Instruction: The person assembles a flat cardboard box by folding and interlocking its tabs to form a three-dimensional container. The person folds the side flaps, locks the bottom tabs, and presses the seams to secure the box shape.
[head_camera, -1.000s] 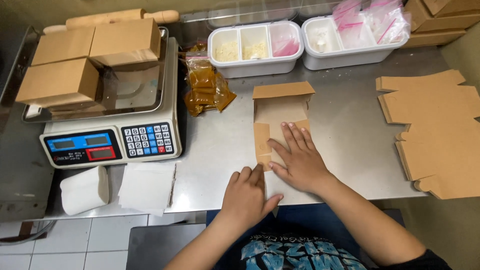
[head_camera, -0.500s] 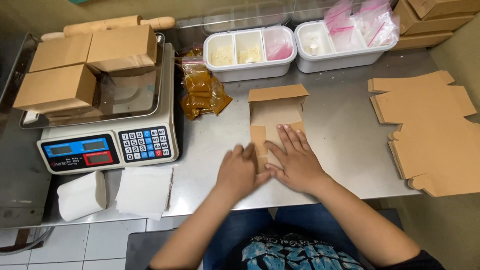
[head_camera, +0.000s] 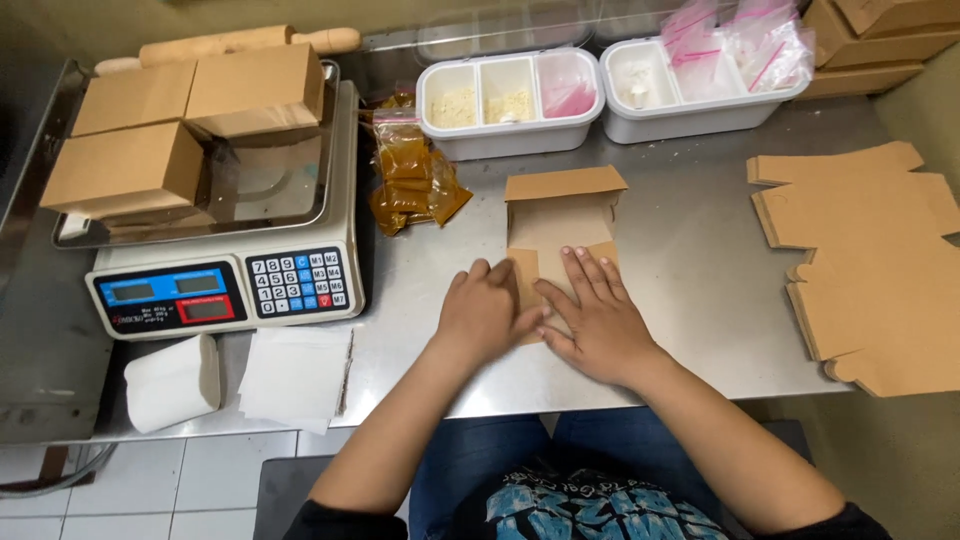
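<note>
Item, nearest me: my left hand (head_camera: 487, 312), fingers drawn together and curled knuckles-up, is pressing on the near left edge of the flat brown cardboard box blank (head_camera: 557, 232). What the fingertips are gripping beneath I cannot tell.

Item, just beside it: my right hand (head_camera: 598, 318) is lying palm-down on the same blank, fingers (head_camera: 590, 272) straight and slightly spread, holding the near panel flat against the steel tabletop (head_camera: 690, 260).

Item, the blank itself: it is lying between and just beyond my fingers, its far flap standing up, its side flaps folded inward. Judged step: I am creasing the near panels, so the box is only partly formed. The next move, as I judge it, calls for raising the side walls while the right palm pins the base.

Item, left of my fingers: white paper sheets (head_camera: 295, 375) and a white folded carton (head_camera: 175, 383) at the table edge; beyond them a grey electronic scale (head_camera: 225, 292) carrying three closed brown boxes (head_camera: 180, 120).

Item, right of my fingers: a stack of unfolded brown blanks (head_camera: 870, 260).

Item, beyond my fingers: amber-filled clear pouches (head_camera: 410, 175), then two white compartment tubs (head_camera: 610, 90) holding pale powders and pink-sealed bags.
</note>
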